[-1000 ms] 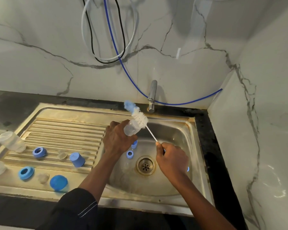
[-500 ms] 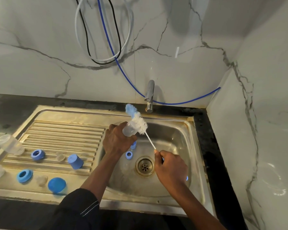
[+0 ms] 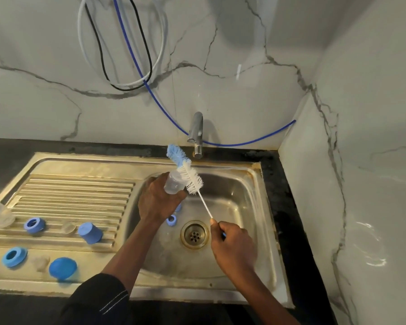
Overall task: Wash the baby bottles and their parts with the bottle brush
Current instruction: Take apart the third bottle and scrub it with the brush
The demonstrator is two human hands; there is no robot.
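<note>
- While the clear baby bottle [image 3: 174,182] is clasped in the left grip [image 3: 158,202], fingers curled round its body, it is held tilted above the left side of the sink bowl [image 3: 266,207].
- The bottle brush [image 3: 192,181] is pinched by its thin white stem in the right grip [image 3: 234,247], which is closed above the drain [image 3: 194,234].
- The white bristles are pressed against the bottle's upper end; the blue tip is pointed toward the tap [image 3: 196,132].
- A small blue ring [image 3: 171,220] is seen in the bowl, just below the left grip.
- On the drainboard [image 3: 80,191], a blue cap [image 3: 90,232], a domed blue lid [image 3: 62,268] and two blue collars [image 3: 34,225] are laid out, well apart.
- The sink is set into a dark bench [image 3: 288,207].
</note>
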